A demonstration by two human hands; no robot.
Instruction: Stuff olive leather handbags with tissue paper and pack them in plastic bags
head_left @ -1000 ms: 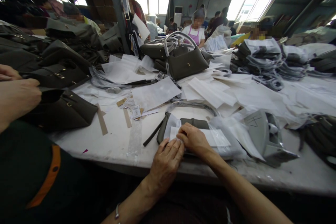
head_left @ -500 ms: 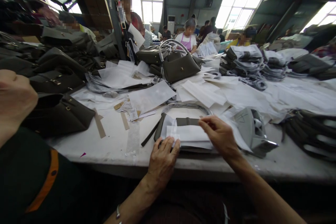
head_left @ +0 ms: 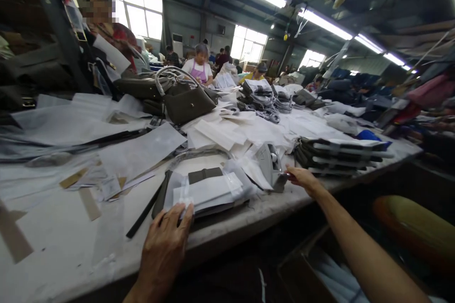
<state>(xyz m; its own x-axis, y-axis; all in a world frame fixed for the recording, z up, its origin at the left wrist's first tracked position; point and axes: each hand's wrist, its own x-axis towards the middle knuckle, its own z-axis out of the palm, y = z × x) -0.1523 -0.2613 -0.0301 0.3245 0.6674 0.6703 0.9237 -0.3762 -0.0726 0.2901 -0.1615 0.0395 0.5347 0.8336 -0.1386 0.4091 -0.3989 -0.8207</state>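
Observation:
A dark olive bag (head_left: 205, 175) lies flat near the table's front edge, with white paper (head_left: 209, 191) over it and clear tape across the paper at both ends. On its near left corner rests my left hand (head_left: 167, 234), fingers spread and holding nothing. The bag's wrapped handle arches behind it, and a dark strap (head_left: 149, 210) sticks out to the left. My right hand (head_left: 302, 180) is at the front end of a grey tape dispenser (head_left: 269, 165), its fingers pinched together there; whether tape is between them is too small to tell.
Loose white sheets (head_left: 142, 151) and brown card strips (head_left: 88, 202) lie left and behind. A finished-looking olive bag (head_left: 188, 102) stands further back. Right of the dispenser is a stack of dark bags (head_left: 334, 156). A person (head_left: 199, 68) in a purple apron is across the table.
My right hand has moved from the bag's right end to the tape dispenser. Tape now shows on the paper's right end. The view has swung right, and the nearby fist and sleeve at left are gone.

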